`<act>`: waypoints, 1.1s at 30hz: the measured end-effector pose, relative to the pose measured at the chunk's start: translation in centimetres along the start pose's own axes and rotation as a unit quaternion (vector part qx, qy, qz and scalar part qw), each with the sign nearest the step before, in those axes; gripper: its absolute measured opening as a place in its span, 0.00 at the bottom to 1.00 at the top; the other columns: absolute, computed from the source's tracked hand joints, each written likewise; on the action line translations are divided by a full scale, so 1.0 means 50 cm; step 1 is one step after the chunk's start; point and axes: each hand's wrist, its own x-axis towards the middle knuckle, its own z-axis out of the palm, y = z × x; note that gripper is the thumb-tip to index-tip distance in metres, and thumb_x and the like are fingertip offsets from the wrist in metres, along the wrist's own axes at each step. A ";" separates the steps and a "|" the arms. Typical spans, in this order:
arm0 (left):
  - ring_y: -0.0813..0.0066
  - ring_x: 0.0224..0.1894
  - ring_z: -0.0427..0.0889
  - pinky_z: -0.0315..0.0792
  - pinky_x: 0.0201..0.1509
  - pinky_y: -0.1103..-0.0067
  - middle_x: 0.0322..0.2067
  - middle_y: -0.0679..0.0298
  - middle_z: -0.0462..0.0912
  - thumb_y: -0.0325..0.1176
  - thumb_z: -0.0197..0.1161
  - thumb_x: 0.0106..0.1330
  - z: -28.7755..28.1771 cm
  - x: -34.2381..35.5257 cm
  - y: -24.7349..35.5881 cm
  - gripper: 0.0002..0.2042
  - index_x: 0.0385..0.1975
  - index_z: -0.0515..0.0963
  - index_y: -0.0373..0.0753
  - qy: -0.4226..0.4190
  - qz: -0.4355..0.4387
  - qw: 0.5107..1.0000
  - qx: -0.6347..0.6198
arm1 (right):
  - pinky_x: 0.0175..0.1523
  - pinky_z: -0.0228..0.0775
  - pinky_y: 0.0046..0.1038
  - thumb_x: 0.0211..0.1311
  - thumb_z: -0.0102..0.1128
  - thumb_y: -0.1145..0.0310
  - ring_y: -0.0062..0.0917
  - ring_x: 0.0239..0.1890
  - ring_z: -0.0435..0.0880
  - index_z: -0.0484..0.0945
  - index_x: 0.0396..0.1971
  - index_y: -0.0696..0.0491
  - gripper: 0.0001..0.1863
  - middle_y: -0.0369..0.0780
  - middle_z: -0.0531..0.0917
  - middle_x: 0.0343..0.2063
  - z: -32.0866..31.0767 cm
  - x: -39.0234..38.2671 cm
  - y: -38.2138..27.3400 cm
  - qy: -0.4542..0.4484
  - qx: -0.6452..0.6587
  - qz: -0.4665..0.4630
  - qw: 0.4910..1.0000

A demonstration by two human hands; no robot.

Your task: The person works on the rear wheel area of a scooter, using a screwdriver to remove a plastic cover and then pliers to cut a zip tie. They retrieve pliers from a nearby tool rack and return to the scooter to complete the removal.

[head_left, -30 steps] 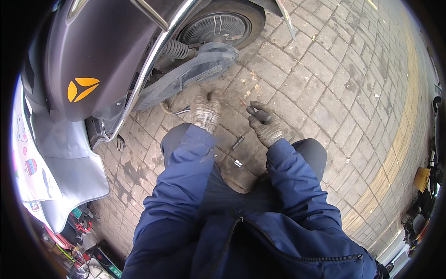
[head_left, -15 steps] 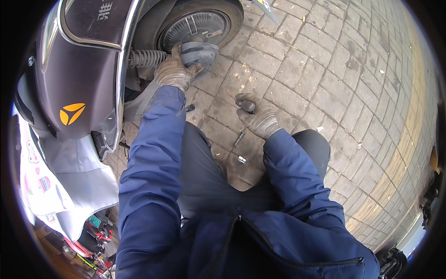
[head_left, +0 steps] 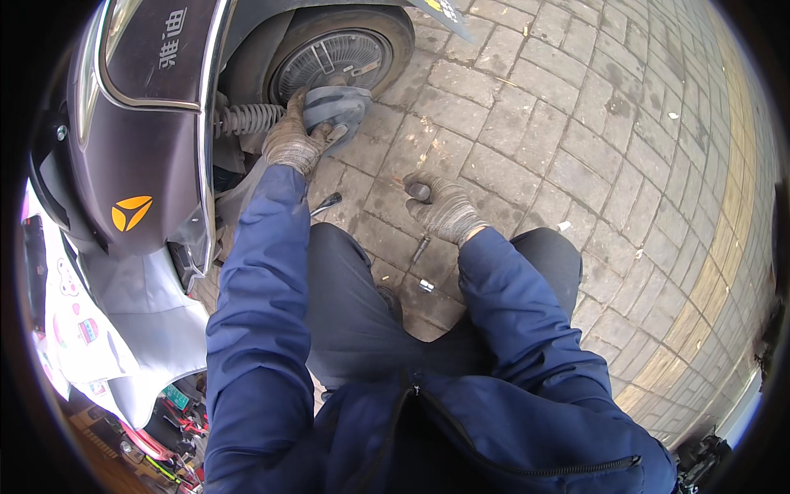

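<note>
My left hand (head_left: 292, 146), in a grey knitted glove, grips a dark grey plastic guard (head_left: 344, 115) beside the scooter's wheel (head_left: 341, 62). The thumb lies on the guard's near side; most other fingers are hidden behind it. Over the paving, my gloved right hand (head_left: 444, 207) is closed round a tool with a dark, round-ended handle (head_left: 418, 192). A short reddish tip shows past the fingers, and the palm hides the rest. Below that hand lie a metal extension bar (head_left: 420, 249) and a small shiny socket (head_left: 425, 285). A ratchet wrench (head_left: 327, 202) rests near my left knee.
The dark scooter body (head_left: 148, 156) fills the left side, with a coil spring shock absorber (head_left: 249, 120) by the wheel. A silvery-white cover with printed pictures (head_left: 152, 309) hangs below it. Brick paving (head_left: 543, 156) extends to the right.
The view has shifted slightly, bringing more of the ratchet wrench into sight. The guard in my left hand sits a little lower against the wheel. My right hand keeps its grip.
</note>
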 end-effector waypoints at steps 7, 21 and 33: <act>0.51 0.53 0.76 0.68 0.57 0.67 0.51 0.47 0.76 0.46 0.66 0.56 0.014 -0.001 -0.006 0.40 0.67 0.51 0.48 0.026 0.010 0.999 0.022 | 0.46 0.72 0.24 0.54 0.60 0.70 0.23 0.37 0.79 0.77 0.45 0.54 0.16 0.39 0.81 0.33 0.008 0.014 0.013 0.044 0.320 0.031 0.946; 0.51 0.57 0.70 0.62 0.61 0.61 0.55 0.49 0.70 0.43 0.68 0.51 0.050 -0.021 -0.033 0.39 0.64 0.59 0.46 0.154 0.060 0.986 -0.004 | 0.49 0.72 0.31 0.52 0.62 0.63 0.36 0.42 0.81 0.76 0.47 0.49 0.20 0.45 0.82 0.37 -0.008 0.006 -0.024 0.065 -0.020 0.003 0.998; 0.51 0.61 0.63 0.59 0.65 0.63 0.64 0.53 0.57 0.48 0.63 0.55 -0.048 0.116 0.129 0.36 0.63 0.60 0.44 0.185 0.190 0.934 0.239 | 0.49 0.73 0.26 0.53 0.62 0.70 0.26 0.42 0.81 0.76 0.44 0.53 0.16 0.39 0.82 0.35 0.024 0.000 -0.064 0.023 -0.008 0.029 0.999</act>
